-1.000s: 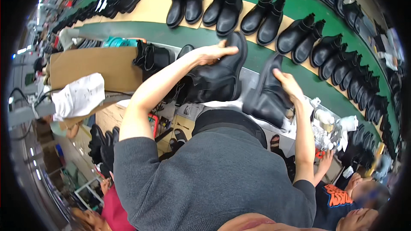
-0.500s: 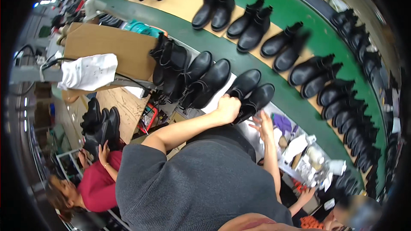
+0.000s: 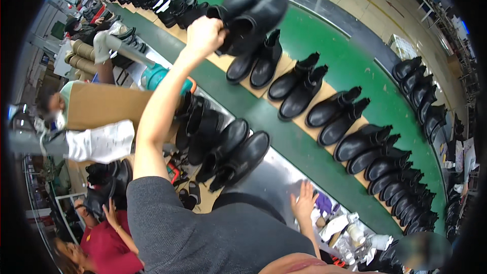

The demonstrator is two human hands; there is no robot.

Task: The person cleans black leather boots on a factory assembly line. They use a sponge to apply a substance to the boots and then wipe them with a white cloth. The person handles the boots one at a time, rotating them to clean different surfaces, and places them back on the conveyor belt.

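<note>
My left hand (image 3: 205, 35) is raised and stretched forward, closed round the upper parts of a pair of black ankle boots (image 3: 256, 12). The boots hang in the air above the green conveyor (image 3: 203, 63), beyond the nearest standing pair (image 3: 265, 61). My right hand (image 3: 304, 200) has its fingers stretched out and holds nothing. It rests at the metal table (image 3: 276, 165), beside a purple cloth (image 3: 324, 203). Left of it on the same table stand more black boots (image 3: 246, 157).
Pairs of black boots (image 3: 299, 91) line cardboard sheets along the conveyor. Bottles and a thread cone (image 3: 378, 241) crowd the table's right end. A cardboard panel (image 3: 104, 106) and a teal device (image 3: 154, 77) stand left. A co-worker in red (image 3: 109, 243) handles boots nearby.
My left hand has lifted a pair of boots off the metal table and carried it forward and left over the conveyor. My right hand has come away from that pair. The view has shifted.
</note>
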